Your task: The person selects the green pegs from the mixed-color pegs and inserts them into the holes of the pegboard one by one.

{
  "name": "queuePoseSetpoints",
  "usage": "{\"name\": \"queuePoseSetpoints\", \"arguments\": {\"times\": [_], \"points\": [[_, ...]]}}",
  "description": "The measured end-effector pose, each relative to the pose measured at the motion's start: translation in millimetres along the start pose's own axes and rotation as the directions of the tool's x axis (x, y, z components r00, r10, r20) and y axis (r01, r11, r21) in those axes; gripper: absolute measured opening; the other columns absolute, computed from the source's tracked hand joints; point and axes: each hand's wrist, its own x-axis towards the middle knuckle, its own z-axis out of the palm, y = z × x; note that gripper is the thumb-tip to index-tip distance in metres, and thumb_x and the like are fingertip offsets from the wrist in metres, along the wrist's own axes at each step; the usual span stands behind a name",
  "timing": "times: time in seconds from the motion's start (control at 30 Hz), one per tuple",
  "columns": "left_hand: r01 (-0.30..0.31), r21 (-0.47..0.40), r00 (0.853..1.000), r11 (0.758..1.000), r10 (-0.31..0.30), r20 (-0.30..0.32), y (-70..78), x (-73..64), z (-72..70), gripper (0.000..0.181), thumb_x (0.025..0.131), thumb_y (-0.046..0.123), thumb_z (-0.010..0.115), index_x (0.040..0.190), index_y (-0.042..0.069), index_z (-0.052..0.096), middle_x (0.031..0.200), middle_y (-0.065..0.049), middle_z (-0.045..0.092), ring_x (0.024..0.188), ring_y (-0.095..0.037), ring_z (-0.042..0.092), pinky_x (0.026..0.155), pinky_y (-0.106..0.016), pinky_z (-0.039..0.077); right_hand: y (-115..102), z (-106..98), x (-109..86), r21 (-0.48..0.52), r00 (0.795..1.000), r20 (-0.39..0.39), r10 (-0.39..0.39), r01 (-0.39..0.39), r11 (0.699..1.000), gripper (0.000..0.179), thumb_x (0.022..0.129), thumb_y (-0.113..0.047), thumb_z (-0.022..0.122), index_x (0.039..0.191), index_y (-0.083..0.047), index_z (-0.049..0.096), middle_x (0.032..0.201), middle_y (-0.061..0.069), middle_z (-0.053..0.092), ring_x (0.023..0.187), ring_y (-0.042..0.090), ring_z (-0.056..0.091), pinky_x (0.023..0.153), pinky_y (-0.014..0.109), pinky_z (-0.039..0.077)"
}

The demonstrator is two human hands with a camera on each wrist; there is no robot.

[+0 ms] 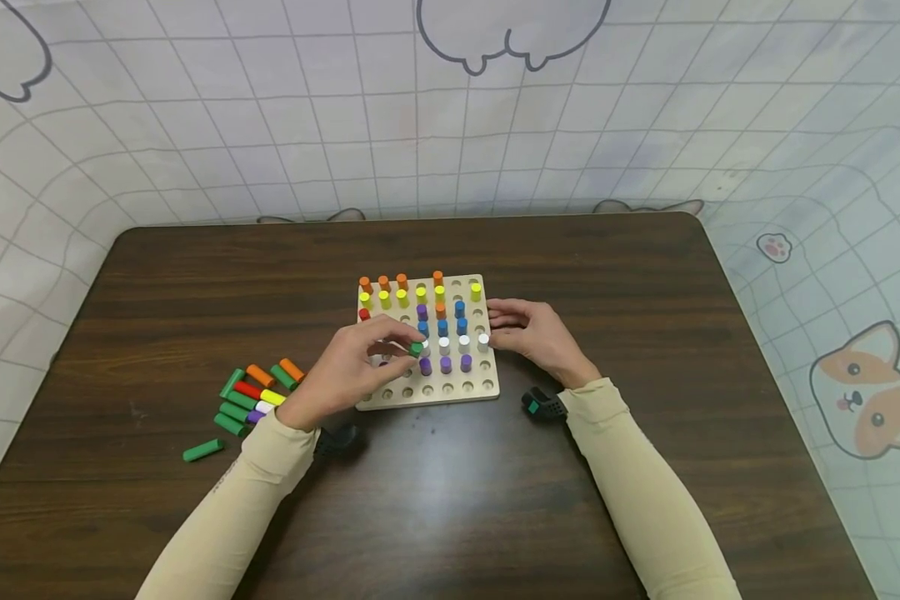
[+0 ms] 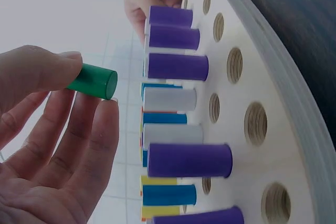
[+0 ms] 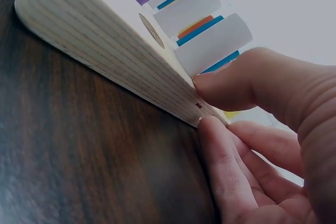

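A wooden pegboard (image 1: 487,385) (image 2: 294,98) (image 3: 105,40) lies mid-table with orange, yellow, blue, white and purple pegs standing in its holes. My left hand (image 1: 345,367) pinches a green peg (image 1: 417,348) (image 2: 93,81) between thumb and fingers just above the board, beside the white pegs (image 2: 169,99) and purple pegs (image 2: 189,160). My right hand (image 1: 532,333) rests at the board's right edge, thumb and fingers (image 3: 252,82) touching its side next to a white peg (image 3: 212,43).
Loose pegs (image 1: 258,392) in green, orange, red, yellow, white and purple lie in a heap left of the board; one green peg (image 1: 203,450) lies apart nearer me. The dark wooden table (image 1: 450,500) ends at a patterned cloth backdrop.
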Motion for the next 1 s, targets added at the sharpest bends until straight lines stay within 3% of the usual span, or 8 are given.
{"name": "queuePoseSetpoints", "arguments": {"times": [0.3,0.7,1.0], "points": [[-0.075,-0.017,0.997,0.997,0.075,0.032,4.6,3.2,9.4,0.029,0.091,0.007,0.078,0.120,0.008,0.071,0.113,-0.005,0.074,0.103,-0.021,0.076,0.091,-0.041,0.065,0,-2,1.8,0.007,1.000,0.010,-0.010,0.010,1.000,0.063,0.088,-0.011,0.080,0.146,-0.009,0.057,0.133,0.013,0.069,0.121,0.026,0.067,0.103,0.036,0.059],[-0.082,-0.059,0.994,0.995,0.086,0.067,7.4,10.1,32.8,0.028,0.091,0.009,0.079,0.118,0.011,0.073,0.114,-0.003,0.075,0.100,-0.016,0.074,0.093,-0.040,0.065,0,-2,2.9,-0.007,1.000,0.013,-0.021,0.021,1.000,0.061,0.088,-0.012,0.080,0.145,-0.010,0.058,0.132,0.012,0.070,0.120,0.025,0.067,0.104,0.038,0.059],[-0.127,-0.064,0.990,0.990,0.130,0.048,15.0,12.0,39.9,0.028,0.092,0.009,0.078,0.119,0.010,0.073,0.116,-0.003,0.074,0.101,-0.016,0.074,0.091,-0.041,0.065,1,-2,0.2,0.004,1.000,0.015,-0.024,0.024,1.000,0.062,0.088,-0.011,0.079,0.146,-0.009,0.057,0.134,0.014,0.069,0.122,0.027,0.067,0.104,0.037,0.059]]}}
